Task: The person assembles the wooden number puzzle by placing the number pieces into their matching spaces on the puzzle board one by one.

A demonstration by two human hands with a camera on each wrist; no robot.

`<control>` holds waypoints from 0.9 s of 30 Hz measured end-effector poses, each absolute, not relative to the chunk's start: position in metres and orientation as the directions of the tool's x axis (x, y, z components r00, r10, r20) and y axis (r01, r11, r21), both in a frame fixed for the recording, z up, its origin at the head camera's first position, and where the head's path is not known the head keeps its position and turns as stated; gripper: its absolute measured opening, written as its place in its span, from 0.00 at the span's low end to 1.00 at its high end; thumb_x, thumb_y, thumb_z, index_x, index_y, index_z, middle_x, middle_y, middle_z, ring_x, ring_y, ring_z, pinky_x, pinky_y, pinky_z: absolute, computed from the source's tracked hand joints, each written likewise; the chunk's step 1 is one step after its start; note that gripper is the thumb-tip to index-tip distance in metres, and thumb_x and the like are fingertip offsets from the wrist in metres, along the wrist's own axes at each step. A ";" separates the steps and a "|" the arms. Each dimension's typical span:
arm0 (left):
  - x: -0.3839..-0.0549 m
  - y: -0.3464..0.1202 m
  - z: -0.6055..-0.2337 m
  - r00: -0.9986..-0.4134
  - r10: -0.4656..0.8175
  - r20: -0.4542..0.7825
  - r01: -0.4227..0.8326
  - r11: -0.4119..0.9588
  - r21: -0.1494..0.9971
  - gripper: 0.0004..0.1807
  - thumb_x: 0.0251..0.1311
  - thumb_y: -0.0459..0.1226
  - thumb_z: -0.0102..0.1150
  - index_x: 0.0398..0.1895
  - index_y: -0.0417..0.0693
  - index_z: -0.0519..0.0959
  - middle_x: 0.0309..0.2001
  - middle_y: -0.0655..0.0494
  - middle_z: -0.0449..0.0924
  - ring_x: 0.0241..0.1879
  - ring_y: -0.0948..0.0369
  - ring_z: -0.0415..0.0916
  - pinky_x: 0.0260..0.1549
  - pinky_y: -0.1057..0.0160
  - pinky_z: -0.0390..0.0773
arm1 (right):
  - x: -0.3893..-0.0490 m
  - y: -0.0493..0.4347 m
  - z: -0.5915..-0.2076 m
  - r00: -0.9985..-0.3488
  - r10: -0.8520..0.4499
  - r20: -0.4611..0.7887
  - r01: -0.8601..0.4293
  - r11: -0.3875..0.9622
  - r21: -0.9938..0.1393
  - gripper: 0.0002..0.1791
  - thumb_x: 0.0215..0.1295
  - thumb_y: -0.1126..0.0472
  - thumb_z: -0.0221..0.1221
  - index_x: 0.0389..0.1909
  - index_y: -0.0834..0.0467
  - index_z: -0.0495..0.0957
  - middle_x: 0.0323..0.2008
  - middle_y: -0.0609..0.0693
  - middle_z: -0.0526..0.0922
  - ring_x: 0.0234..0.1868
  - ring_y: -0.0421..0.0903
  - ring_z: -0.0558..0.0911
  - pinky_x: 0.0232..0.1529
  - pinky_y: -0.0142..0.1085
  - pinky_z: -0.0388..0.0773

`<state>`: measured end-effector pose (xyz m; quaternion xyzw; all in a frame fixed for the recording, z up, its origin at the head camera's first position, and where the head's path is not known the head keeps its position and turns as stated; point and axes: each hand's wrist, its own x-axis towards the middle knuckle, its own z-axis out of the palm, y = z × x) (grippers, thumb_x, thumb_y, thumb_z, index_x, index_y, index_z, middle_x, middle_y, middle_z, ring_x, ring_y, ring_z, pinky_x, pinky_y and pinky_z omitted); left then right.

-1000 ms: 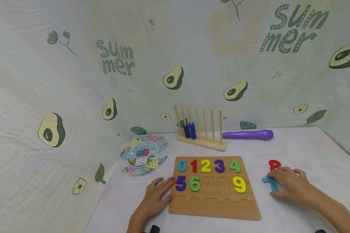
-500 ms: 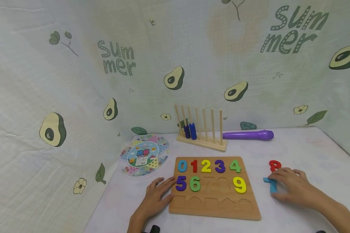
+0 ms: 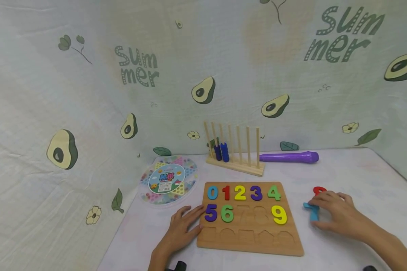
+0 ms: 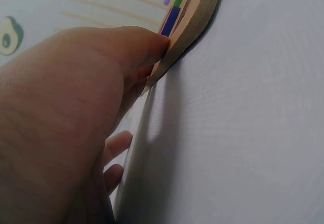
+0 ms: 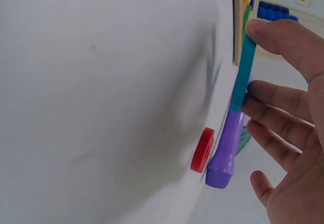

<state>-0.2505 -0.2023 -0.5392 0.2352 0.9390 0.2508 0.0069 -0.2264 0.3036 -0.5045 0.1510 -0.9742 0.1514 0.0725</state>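
My right hand (image 3: 340, 215) pinches a blue number 7 (image 3: 314, 213) between thumb and fingertips, to the right of the wooden number board (image 3: 251, 245). In the right wrist view the blue 7 (image 5: 244, 74) is held edge-on above the white surface, its shadow below. Just beyond that hand lies a red number 8 (image 3: 319, 189), partly hidden by the fingers. My left hand (image 3: 181, 232) rests at the board's left edge, fingers extended and thumb touching the side. Numbers 0 to 6 and a yellow 9 (image 3: 279, 215) sit in the board; the recesses between the green 6 (image 3: 227, 213) and the 9 are bare.
Behind the board stands a wooden peg rack (image 3: 235, 165) with dark blue beads on two pegs. A purple microphone-shaped toy (image 3: 288, 157) lies beside it. At the left is a round, clear-covered game box (image 3: 167, 180). A patterned cloth (image 3: 237, 67) hangs behind the table.
The right hand has turned the blue 7 and shifted it slightly left. More of the red 8 is now covered by the fingers. The left hand stays on the board.
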 end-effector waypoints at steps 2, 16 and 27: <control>-0.250 -0.203 -0.539 -0.889 0.446 0.108 0.440 0.763 0.474 0.29 0.70 0.55 0.52 0.74 0.67 0.67 0.73 0.70 0.62 0.72 0.46 0.52 0.63 0.34 0.51 | -0.226 0.301 -0.502 -0.943 -0.273 0.190 -0.318 0.907 -0.275 0.28 0.40 0.47 0.79 0.44 0.55 0.86 0.47 0.54 0.82 0.54 0.62 0.73 0.53 0.68 0.54; -0.250 -0.203 -0.539 -0.887 0.448 0.114 0.446 0.763 0.469 0.29 0.70 0.55 0.52 0.74 0.66 0.67 0.73 0.70 0.62 0.72 0.47 0.52 0.62 0.34 0.51 | -0.225 0.284 -0.490 -0.928 -0.306 0.210 -0.356 0.896 -0.267 0.27 0.43 0.45 0.78 0.44 0.54 0.86 0.45 0.51 0.82 0.53 0.61 0.74 0.54 0.69 0.53; -0.250 -0.202 -0.539 -0.889 0.447 0.100 0.439 0.768 0.466 0.29 0.71 0.55 0.52 0.74 0.67 0.67 0.73 0.71 0.62 0.72 0.46 0.52 0.63 0.34 0.50 | -0.225 0.270 -0.487 -0.919 -0.332 0.215 -0.382 0.885 -0.265 0.27 0.44 0.43 0.78 0.44 0.52 0.86 0.45 0.47 0.82 0.52 0.58 0.75 0.51 0.65 0.57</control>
